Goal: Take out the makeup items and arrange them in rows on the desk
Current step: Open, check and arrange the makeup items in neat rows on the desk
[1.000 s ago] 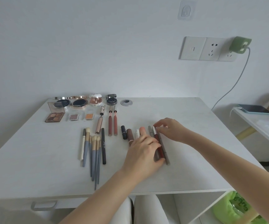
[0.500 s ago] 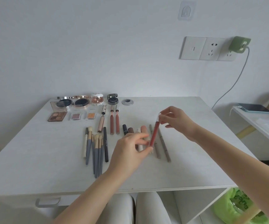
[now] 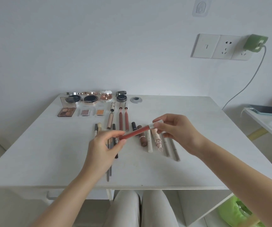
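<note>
Held item: a slim red lip-gloss tube with a silver-and-white cap (image 3: 138, 132), raised above the counter and slanting up from lower left to upper right.
Left grip: the left hand (image 3: 105, 149) pinches the tube's red lower end between thumb and fingertips, fingers curled round it.
Right grip: the right hand (image 3: 178, 131) pinches the capped upper end, fingers curled round the white cap.
Row beneath the tube: a short black lipstick (image 3: 134, 126), a brown lipstick with a gold band (image 3: 142, 139), a cream-white stick (image 3: 149, 143), a pale pink patterned tube (image 3: 158, 142) and two thin grey-brown pencils (image 3: 174, 149) lie side by side, running front to back.
Row under the left hand: a set of grey-handled brushes with pale bristles (image 3: 109, 167) and a black pencil (image 3: 115, 141), partly hidden by the hand.
Middle row: a beige wand below a patterned cap (image 3: 110, 122) and two red-brown lip tubes with their applicators pulled out (image 3: 123, 120), parallel to each other.
Palettes: a brown four-pan eyeshadow palette with its lid open (image 3: 66, 111), a small clear-cased mauve shadow (image 3: 84, 112) and a small orange one (image 3: 99, 112), in a line.
Back row: four round compacts standing open (image 3: 89, 98), near the wall.
Surface: a white rectangular counter (image 3: 42, 153) with a grey round cable grommet (image 3: 136, 99) behind the rows.
Surroundings: a white wall socket panel (image 3: 220, 46) carries a green plug-in charger (image 3: 255, 43); a phone (image 3: 267, 110) lies on a side shelf at right.
</note>
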